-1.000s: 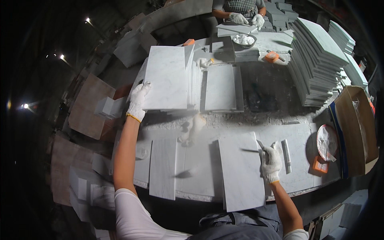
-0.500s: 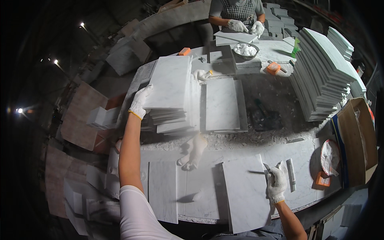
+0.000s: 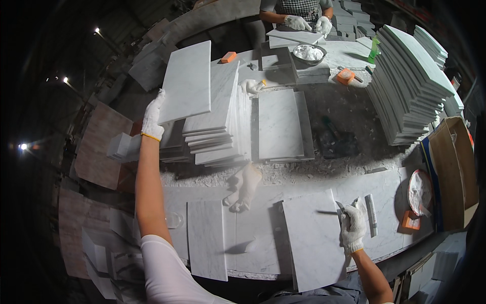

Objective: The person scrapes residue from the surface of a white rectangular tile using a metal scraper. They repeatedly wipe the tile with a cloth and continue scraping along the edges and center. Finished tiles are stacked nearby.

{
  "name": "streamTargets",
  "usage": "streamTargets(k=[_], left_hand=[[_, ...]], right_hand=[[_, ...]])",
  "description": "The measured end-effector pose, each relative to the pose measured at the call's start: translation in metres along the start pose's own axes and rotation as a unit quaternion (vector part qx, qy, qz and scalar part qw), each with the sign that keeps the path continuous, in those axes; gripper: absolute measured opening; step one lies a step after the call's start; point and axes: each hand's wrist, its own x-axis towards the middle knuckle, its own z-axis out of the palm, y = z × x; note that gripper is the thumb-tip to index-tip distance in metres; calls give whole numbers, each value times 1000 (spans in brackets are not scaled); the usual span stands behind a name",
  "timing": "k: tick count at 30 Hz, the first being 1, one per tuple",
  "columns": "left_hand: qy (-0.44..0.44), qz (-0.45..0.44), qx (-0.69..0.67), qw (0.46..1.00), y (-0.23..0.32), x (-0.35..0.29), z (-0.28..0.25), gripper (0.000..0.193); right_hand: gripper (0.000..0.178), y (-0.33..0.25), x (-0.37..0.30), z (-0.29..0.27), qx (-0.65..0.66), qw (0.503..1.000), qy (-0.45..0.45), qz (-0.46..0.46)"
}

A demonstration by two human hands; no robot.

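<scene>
My left hand (image 3: 153,115), in a white knit glove, grips the left edge of a marble tile (image 3: 188,83) and holds it tilted above a stack of similar tiles (image 3: 215,114). My right hand (image 3: 353,230), gloved too, is closed around a small tool with a thin pointed blade (image 3: 339,205); its handle is hidden in the fingers. Under the blade's tip, at the right edge, lies a large marble tile (image 3: 314,243) that reaches the near table edge. A narrower grey-veined tile (image 3: 206,240) lies to its left.
A crumpled white glove (image 3: 245,187) lies mid-table. Another stack (image 3: 281,124) stands beyond it, and a tall leaning stack (image 3: 410,86) rises at right. A cardboard box (image 3: 450,172) and orange block (image 3: 411,220) sit at the right edge. Across the table, a co-worker's gloved hands (image 3: 297,23) work near a bowl (image 3: 310,54).
My left hand has lifted the top tile off the stack, moving it up and left. My right hand stays nearly in place with the blade.
</scene>
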Motion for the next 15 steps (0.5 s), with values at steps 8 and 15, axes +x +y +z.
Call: streamTargets(k=[8,15], left_hand=[[-8,-23,65,998,-19,7,-6,43],[-20,13,102,994,-56,12,6,38]], right_hand=[[25,-4,2,-2,-15,1000,2,-1],[21,-1,0,-1,-25,1000,-15,12]])
